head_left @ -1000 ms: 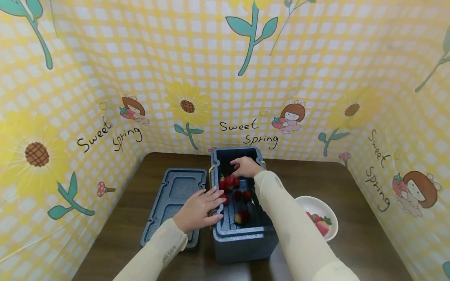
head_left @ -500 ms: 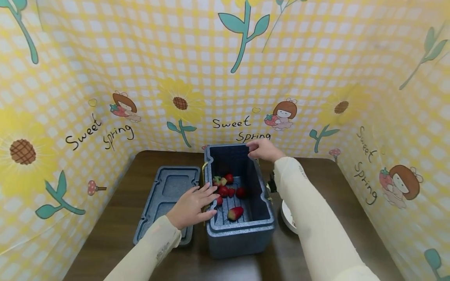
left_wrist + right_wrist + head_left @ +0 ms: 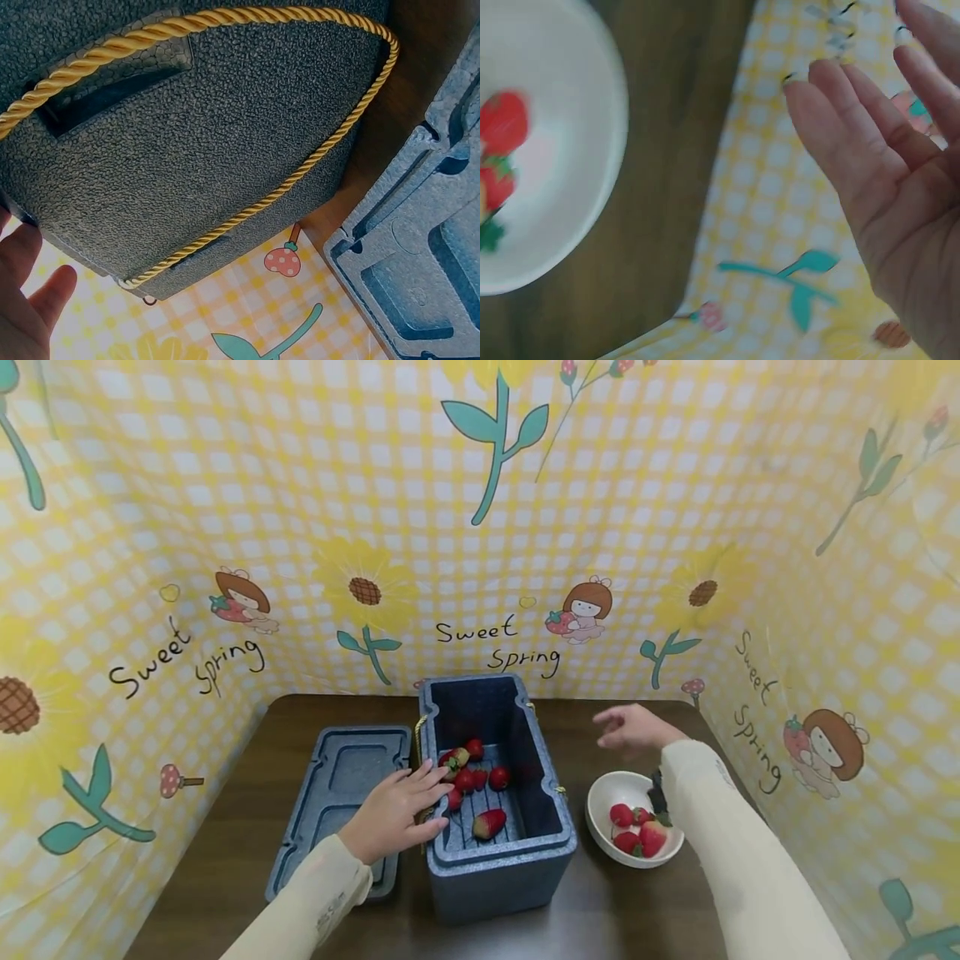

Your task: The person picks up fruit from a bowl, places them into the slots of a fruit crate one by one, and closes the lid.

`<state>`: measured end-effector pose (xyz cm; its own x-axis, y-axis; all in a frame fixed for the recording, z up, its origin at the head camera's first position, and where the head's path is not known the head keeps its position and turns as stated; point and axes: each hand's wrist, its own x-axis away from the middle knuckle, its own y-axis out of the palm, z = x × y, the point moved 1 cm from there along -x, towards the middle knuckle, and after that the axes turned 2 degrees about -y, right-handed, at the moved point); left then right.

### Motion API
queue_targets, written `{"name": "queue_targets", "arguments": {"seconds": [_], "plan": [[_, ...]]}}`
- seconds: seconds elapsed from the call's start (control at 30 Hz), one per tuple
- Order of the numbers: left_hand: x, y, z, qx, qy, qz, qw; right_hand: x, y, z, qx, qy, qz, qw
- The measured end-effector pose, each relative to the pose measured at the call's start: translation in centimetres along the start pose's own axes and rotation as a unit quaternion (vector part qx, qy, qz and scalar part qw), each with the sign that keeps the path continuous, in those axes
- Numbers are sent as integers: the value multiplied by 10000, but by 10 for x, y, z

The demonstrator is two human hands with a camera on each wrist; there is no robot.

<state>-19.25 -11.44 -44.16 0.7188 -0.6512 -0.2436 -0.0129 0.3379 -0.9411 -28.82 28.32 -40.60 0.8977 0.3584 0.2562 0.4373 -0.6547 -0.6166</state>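
A dark blue-grey foam box (image 3: 498,885) stands uncovered on the table, with several strawberries (image 3: 489,823) on its ribbed floor. My left hand (image 3: 397,810) rests on the box's left rim, fingers spread and straight. In the left wrist view, its fingertips lie at the box's edge, and a gold twisted cord (image 3: 262,202) loops along the speckled side. My right hand (image 3: 633,729) hangs in the air behind a white bowl (image 3: 600,835) holding several strawberries (image 3: 628,842). Its fingers are loosely bent, with nothing between them in the right wrist view.
The box's flat lid (image 3: 352,777) lies on the dark wooden table (image 3: 570,902), left of the box. A yellow-and-white checked cloth (image 3: 420,468) printed with flowers hangs round the back and both sides.
My right hand has come up out of the box and moved right, past its rim, toward the bowl. The left hand stays on the rim. The head view has shifted slightly.
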Motion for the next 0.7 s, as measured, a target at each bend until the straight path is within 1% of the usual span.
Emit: {"name": "queue_targets", "arguments": {"seconds": [0.1,0.2,0.33,0.4,0.5,0.57,0.7], "plan": [[2,1,0,48,-7,9,10000,13,4,28,-145,116,-93,9998],[2,0,0,59,86,64,9999,27,10,52,-372,298,-70,9988],[0,-1,1,77,171,-8,9998,44,19,80,-302,517,-3,9982],[-1,-1,1,102,162,-58,9998,50,23,89,-106,581,83,9982],[-1,-1,1,110,133,-37,9998,56,28,99,195,522,140,9983],[0,-2,0,105,119,-4,9999,58,31,103,267,519,169,9982],[2,-2,-1,76,82,33,9999,62,37,110,112,554,60,9984]]}}
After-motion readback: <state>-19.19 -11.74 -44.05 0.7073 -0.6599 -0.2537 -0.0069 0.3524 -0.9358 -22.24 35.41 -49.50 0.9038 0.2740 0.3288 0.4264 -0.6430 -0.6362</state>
